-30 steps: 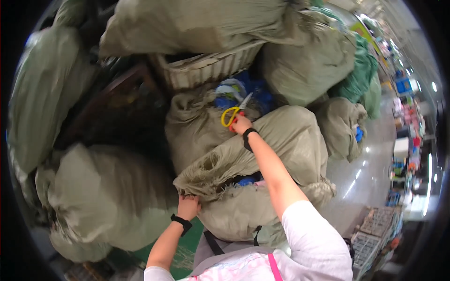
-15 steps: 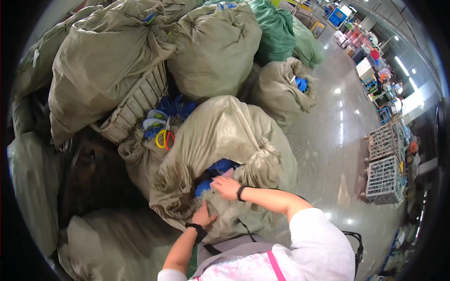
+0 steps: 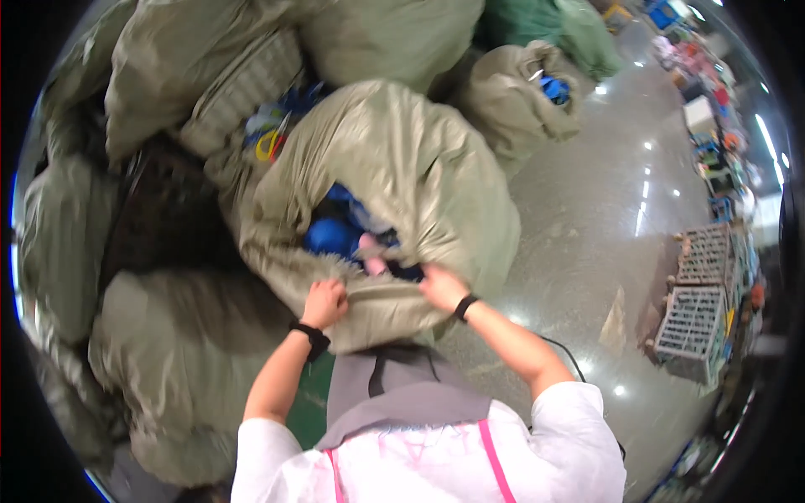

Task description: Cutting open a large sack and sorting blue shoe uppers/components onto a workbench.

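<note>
A large beige woven sack stands right in front of me, its mouth spread open toward me. Inside it show blue pieces and a small pink piece; their kind is unclear. My left hand is closed on the near edge of the sack's mouth, fingers curled into the cloth. On the right side of the same edge, my right hand grips the rim, its fingertips partly hidden by the fabric. Beyond the sack to the left lie scissors with yellow and red handles, somewhat blurred.
More full beige sacks crowd the left and the back. A smaller open sack with blue contents stands at the far right, near a green sack. Grey slatted crates stand across the shiny floor.
The sack's mouth has been pulled wider, showing more blue contents. My right hand has moved from over the contents to the right rim; my left now grips the edge. The view has shifted.
</note>
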A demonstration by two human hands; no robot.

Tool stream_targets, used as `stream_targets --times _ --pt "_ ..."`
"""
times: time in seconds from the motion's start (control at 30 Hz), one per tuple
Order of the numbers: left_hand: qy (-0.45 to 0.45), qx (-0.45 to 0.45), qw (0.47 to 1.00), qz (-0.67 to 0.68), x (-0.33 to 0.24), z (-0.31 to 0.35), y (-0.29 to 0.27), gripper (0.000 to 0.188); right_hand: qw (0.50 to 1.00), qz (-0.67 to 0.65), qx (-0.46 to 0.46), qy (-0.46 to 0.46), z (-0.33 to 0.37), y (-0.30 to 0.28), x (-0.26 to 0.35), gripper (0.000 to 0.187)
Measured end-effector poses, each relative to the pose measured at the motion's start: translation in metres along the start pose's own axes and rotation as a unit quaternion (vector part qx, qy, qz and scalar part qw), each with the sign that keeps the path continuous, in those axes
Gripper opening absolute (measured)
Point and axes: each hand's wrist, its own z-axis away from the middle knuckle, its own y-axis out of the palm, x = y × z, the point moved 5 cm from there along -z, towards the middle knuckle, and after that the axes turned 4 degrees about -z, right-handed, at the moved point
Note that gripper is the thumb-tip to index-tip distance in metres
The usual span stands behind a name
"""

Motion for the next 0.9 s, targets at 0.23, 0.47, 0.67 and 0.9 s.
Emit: stream_targets --times 0.23,0.47,0.67,0.9 --pt "-0.122 0.099 0.987 -0.018 -0.031 0.122 0.036 0.012 0.855 -0.415 -0.106 0.291 -0.007 -0.050 -0.094 0.067" --pt "-0.164 0.229 0.960 0.001 -0.044 0.172 0.089 0.015 0.955 -0.108 -0.082 0.262 0.019 0.011 -0.157 0.074" --pt "-0.298 0.272 0.904 0.139 -0.026 0.187 0.128 0.037 0.824 -0.220 -0.163 0.496 0.081 -0.013 -0.204 0.080" --pt "-0.147 -0.098 0.982 0.074 -0.062 0.072 0.034 0.048 0.952 0.202 -0.040 0.227 0.025 -0.021 -0.113 0.024"
